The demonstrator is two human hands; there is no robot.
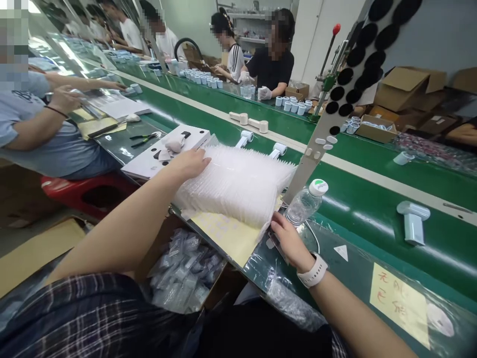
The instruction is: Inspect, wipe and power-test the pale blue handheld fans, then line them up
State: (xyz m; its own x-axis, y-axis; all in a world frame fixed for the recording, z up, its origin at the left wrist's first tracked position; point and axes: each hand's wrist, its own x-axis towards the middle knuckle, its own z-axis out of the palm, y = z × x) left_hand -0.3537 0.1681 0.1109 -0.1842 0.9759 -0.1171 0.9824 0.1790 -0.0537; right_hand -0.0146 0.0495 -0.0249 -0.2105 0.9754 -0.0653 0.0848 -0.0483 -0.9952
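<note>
A thick stack of clear plastic bags (238, 186) lies on the near edge of the green workbench, over a yellow sheet (233, 238). My left hand (190, 163) rests flat on the stack's far left corner. At the stack's near right corner, my right hand (288, 241) pinches the edge of the bags; a white watch sits on that wrist. Just right of the stack stands a small plastic water bottle (307, 201) with a green-and-white cap.
A slanted metal bar (316, 144) rises behind the bottle. White handheld devices (412, 221) ride the green conveyor (372, 199). A carton of bagged parts (186, 271) sits below the bench edge. A white box (164, 151) lies at left. Seated workers line both sides.
</note>
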